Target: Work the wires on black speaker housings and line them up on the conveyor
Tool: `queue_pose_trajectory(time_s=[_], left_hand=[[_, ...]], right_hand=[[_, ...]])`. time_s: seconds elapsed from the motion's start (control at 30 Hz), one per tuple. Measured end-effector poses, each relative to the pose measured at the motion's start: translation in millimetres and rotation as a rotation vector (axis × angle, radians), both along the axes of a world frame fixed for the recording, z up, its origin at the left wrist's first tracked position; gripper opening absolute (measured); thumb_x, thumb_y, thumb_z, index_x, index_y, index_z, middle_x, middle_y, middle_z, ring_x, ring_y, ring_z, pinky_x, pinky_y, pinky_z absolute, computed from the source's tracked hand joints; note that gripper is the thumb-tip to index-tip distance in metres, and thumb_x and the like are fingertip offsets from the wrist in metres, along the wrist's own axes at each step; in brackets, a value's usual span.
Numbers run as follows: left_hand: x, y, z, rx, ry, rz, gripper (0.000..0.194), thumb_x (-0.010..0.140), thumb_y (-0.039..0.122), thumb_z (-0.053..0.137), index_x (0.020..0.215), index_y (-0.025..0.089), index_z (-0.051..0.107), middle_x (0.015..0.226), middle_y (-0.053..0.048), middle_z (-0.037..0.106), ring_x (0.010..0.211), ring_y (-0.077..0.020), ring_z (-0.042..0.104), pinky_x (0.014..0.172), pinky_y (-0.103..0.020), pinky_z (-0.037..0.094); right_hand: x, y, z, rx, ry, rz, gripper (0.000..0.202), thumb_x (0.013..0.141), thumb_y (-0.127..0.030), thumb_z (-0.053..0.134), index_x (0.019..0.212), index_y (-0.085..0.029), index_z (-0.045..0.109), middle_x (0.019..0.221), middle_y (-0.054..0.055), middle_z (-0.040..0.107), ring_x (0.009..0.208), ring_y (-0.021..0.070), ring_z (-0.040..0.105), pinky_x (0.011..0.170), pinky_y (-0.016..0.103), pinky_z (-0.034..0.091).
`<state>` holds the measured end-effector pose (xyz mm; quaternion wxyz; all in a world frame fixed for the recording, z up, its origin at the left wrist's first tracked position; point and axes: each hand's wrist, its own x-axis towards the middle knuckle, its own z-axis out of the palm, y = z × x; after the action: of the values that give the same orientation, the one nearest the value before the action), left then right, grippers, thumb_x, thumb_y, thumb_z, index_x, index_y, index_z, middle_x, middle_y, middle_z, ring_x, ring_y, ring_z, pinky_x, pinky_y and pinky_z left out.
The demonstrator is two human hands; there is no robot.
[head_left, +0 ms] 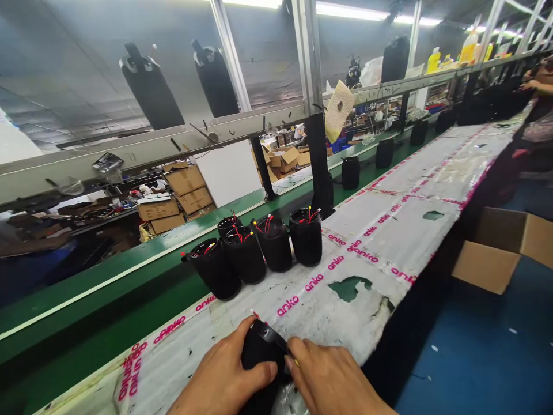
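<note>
A black cylindrical housing (pixel 259 351) is held low in front of me, just above the covered bench. My left hand (pixel 228 369) wraps round its left side, thumb pressed across the front. A smooth black curved strip (pixel 273 334) runs along its top. My right hand (pixel 322 369) is closed at the right end of this strip, fingers bent. A small yellow bit shows at its fingertips; the rest of the grip is hidden. Red and white wires (pixel 256 314) stick up behind the housing. Beyond it stand several similar black housings (pixel 276 248) with red wires poking out of their open tops.
White sheeting with pink lettering (pixel 311 305) covers the bench, torn in places. A green conveyor (pixel 142 259) runs alongside, carrying more black housings (pixel 351 172). A metal shelf rail (pixel 181 138) crosses behind. An open carton (pixel 488 253) lies at right. Someone's arm (pixel 538 85) appears far right.
</note>
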<state>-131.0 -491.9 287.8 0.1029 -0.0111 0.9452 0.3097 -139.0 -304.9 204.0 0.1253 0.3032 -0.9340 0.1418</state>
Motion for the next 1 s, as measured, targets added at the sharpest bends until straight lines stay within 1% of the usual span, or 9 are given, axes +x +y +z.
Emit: queue_pose_trajectory(time_s=[0.1, 0.2, 0.37, 0.5, 0.67, 0.77, 0.87, 1.0], left_hand=[[-2.0, 3.9, 0.7, -0.045, -0.026, 0.002, 0.074, 0.074, 0.039, 0.065, 0.142, 0.018, 0.046, 0.14, -0.013, 0.057, 0.123, -0.0337, 0.055, 0.105, -0.046, 0.04], [-2.4, 5.1, -0.6, -0.057, -0.01, 0.002, 0.076, 0.073, 0.039, 0.066, 0.143, 0.018, 0.045, 0.142, -0.013, 0.055, 0.126, -0.0345, 0.053, 0.107, -0.047, 0.038], [-1.9, 6.0, -0.7, -0.044, 0.02, -0.016, 0.069, 0.074, 0.041, 0.067, 0.138, 0.024, 0.051, 0.132, -0.01, 0.064, 0.116, -0.033, 0.06, 0.101, -0.044, 0.043], [-2.8, 8.9, 2.2, -0.073, 0.007, -0.002, 0.073, 0.073, 0.042, 0.066, 0.14, 0.019, 0.049, 0.137, -0.013, 0.06, 0.12, -0.0348, 0.058, 0.103, -0.046, 0.041], [-5.0, 10.8, 1.7, -0.049, 0.015, 0.022, 0.071, 0.07, 0.041, 0.068, 0.137, 0.02, 0.054, 0.131, -0.012, 0.064, 0.117, -0.0358, 0.06, 0.1, -0.046, 0.044], [-6.5, 13.6, 3.1, -0.101, -0.036, 0.021, 0.078, 0.071, 0.044, 0.066, 0.141, 0.017, 0.048, 0.13, -0.016, 0.064, 0.116, -0.0365, 0.06, 0.1, -0.048, 0.043], [-7.9, 18.2, 6.1, -0.156, -0.094, 0.021, 0.082, 0.07, 0.043, 0.065, 0.144, 0.014, 0.044, 0.125, -0.018, 0.066, 0.11, -0.036, 0.063, 0.097, -0.047, 0.044], [-9.5, 21.8, 5.7, -0.152, -0.063, 0.045, 0.079, 0.069, 0.041, 0.066, 0.141, 0.015, 0.048, 0.117, -0.017, 0.07, 0.104, -0.0363, 0.064, 0.092, -0.045, 0.046]], right_hand=[[-0.9, 1.5, -0.6, -0.019, -0.029, -0.001, 0.009, 0.094, -0.014, 0.046, 0.093, -0.023, 0.046, 0.072, -0.002, 0.066, 0.054, 0.0226, 0.067, 0.046, 0.034, 0.023], [-1.1, 1.7, -0.8, -0.035, -0.029, 0.006, 0.009, 0.094, -0.014, 0.046, 0.094, -0.023, 0.046, 0.072, -0.001, 0.066, 0.055, 0.023, 0.066, 0.046, 0.034, 0.022], [-1.2, 1.1, -0.9, -0.032, -0.024, -0.005, 0.009, 0.094, -0.013, 0.045, 0.095, -0.022, 0.046, 0.069, -0.001, 0.065, 0.051, 0.0236, 0.066, 0.045, 0.034, 0.017], [-1.7, 1.1, -3.4, -0.025, -0.031, 0.001, 0.011, 0.093, -0.011, 0.044, 0.095, -0.022, 0.045, 0.069, 0.0, 0.065, 0.051, 0.0232, 0.066, 0.044, 0.034, 0.016], [-0.7, 1.3, -11.9, -0.018, 0.022, 0.0, 0.017, 0.086, -0.007, 0.047, 0.095, -0.022, 0.043, 0.066, -0.001, 0.062, 0.047, 0.0226, 0.064, 0.044, 0.035, 0.014], [-1.2, 1.6, -15.2, -0.014, 0.084, -0.016, 0.019, 0.084, -0.007, 0.047, 0.094, -0.022, 0.042, 0.062, -0.001, 0.061, 0.043, 0.0218, 0.062, 0.043, 0.035, 0.012], [-2.6, 1.5, -15.8, 0.007, 0.143, -0.019, 0.019, 0.081, -0.007, 0.049, 0.092, -0.022, 0.042, 0.058, -0.001, 0.059, 0.038, 0.0209, 0.059, 0.042, 0.035, 0.009], [-2.5, -0.3, -17.0, 0.019, 0.156, -0.046, 0.02, 0.079, -0.008, 0.051, 0.088, -0.023, 0.042, 0.056, -0.002, 0.058, 0.035, 0.0202, 0.057, 0.041, 0.035, 0.008]])
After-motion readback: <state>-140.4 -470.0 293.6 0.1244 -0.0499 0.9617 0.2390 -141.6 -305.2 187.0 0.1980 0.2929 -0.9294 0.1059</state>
